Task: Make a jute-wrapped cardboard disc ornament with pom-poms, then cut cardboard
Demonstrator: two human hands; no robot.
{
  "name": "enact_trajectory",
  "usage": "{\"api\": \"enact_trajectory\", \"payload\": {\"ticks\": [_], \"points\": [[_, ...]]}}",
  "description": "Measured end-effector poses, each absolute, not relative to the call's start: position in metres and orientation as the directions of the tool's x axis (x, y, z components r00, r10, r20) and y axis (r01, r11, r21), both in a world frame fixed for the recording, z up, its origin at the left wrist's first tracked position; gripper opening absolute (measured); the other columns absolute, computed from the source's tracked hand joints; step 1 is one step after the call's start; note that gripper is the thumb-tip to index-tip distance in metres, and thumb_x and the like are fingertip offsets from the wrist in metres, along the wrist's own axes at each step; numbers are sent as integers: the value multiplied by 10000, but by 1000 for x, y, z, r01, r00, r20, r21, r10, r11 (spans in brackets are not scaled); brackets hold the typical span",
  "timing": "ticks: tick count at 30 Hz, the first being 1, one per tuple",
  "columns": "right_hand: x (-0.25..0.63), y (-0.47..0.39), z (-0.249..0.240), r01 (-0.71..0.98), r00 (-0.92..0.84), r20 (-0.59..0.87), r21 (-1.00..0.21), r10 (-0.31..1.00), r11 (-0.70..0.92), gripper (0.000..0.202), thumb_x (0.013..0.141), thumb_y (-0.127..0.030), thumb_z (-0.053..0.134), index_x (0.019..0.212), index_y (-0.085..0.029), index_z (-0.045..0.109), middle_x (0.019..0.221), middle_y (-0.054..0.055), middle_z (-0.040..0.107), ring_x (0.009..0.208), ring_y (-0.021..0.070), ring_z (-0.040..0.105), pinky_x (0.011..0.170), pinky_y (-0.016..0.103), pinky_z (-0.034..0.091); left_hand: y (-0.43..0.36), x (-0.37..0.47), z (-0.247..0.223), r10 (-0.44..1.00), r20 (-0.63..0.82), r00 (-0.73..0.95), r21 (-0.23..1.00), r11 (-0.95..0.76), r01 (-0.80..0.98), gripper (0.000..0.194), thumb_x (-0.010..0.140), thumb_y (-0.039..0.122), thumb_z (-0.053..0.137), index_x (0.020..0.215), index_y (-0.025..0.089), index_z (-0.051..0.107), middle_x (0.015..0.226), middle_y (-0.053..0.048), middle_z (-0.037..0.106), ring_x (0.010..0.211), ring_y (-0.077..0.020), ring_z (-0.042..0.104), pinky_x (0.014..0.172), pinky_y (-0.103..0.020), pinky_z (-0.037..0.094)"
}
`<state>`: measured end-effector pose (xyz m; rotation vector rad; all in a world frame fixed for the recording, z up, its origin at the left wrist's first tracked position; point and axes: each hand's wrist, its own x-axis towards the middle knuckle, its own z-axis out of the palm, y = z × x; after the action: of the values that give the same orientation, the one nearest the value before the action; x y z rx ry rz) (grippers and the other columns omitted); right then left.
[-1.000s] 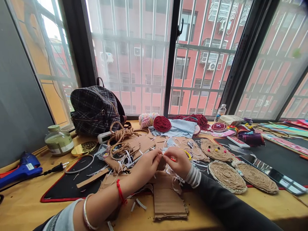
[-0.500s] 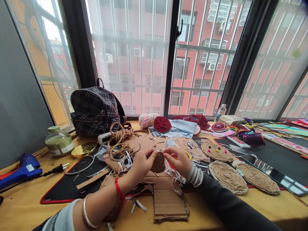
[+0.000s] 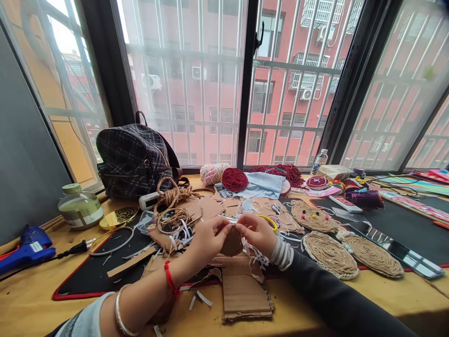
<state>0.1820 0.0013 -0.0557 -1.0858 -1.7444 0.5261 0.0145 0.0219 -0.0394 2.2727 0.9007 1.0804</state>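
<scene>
I see a dark plaid backpack [image 3: 131, 164] standing upright near the window [image 3: 246, 93], and a red building [image 3: 286, 32] outside beyond the bars. To the backpack's left I make out a clear jar [image 3: 80, 210] with a green lid, a shiny gold disc [image 3: 114, 220] just beside it, and a blue glue gun [image 3: 35, 245]. Further right, I have a red ball of yarn [image 3: 234, 179], pale blue cloth [image 3: 264, 185] and a plastic bottle [image 3: 320, 162].

The head camera looks down across the table [image 3: 28, 299].
</scene>
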Motion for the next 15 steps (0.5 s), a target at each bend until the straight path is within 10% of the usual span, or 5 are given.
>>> {"api": "enact_trajectory", "payload": {"ticks": [15], "points": [[176, -7, -47, 463, -147, 551, -695, 821, 550, 156, 767, -268, 451, 645, -180, 494, 583, -17, 493, 557, 119, 458, 512, 225, 371, 16, 18, -39, 693, 490, 528, 640, -698, 322, 216, 833, 274, 466, 738, 156, 620, 692, -17, 644, 662, -151, 559, 618, -238, 407]]}}
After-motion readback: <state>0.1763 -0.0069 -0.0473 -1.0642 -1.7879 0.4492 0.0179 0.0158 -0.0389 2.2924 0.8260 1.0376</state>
